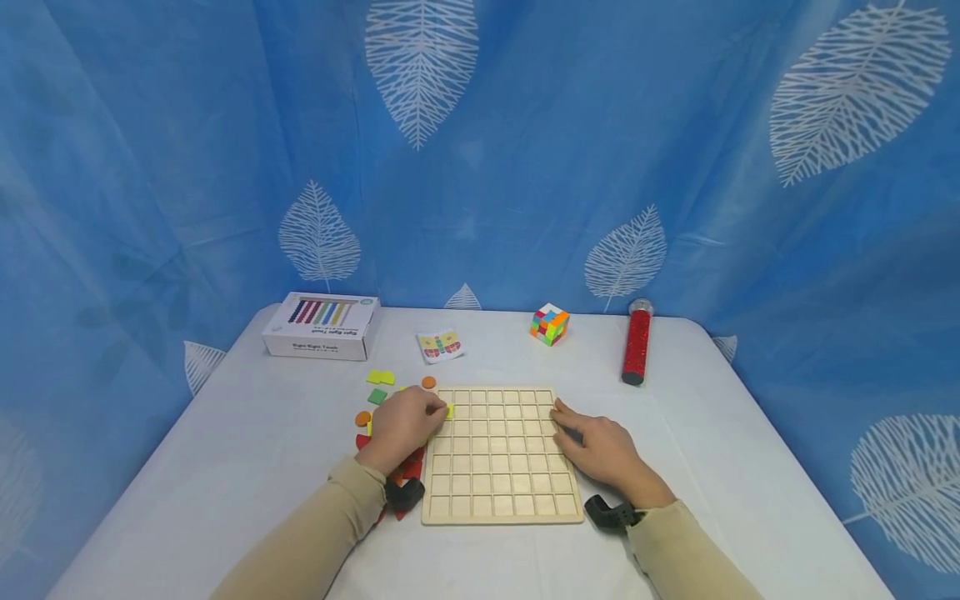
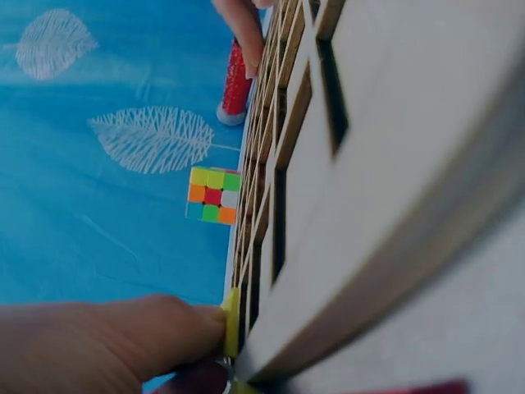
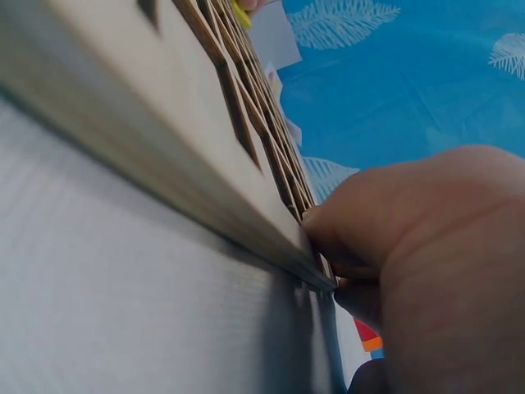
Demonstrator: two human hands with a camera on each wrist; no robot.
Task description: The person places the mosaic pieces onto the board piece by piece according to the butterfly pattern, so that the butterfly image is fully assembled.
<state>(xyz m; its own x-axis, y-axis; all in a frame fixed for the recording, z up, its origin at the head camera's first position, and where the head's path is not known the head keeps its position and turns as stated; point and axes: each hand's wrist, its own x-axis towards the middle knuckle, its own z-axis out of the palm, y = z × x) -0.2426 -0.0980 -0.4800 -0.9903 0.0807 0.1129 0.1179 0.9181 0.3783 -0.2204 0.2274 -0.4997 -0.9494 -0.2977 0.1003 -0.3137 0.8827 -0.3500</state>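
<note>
My left hand (image 1: 405,422) is over the upper left corner of a square wooden grid board (image 1: 501,505). Between thumb and finger it pinches a small yellow tile (image 2: 232,322), which stands tilted at the board's edge cells in the left wrist view. On the opposite side, my right hand (image 1: 602,448) holds the board's right edge, its thumb (image 3: 332,220) on the rim and fingers against the side. Under and beside the left wrist lie several red pieces (image 1: 412,472), partly hidden by the arm.
Orange discs (image 1: 363,418), a green tile (image 1: 377,397) and yellow pieces (image 1: 380,377) lie left of the board. Farther back are a white box (image 1: 318,342), a butterfly picture card (image 1: 441,346), a puzzle cube (image 1: 550,324) and a red glittery tube (image 1: 637,343). A blue curtain (image 1: 510,208) hangs behind.
</note>
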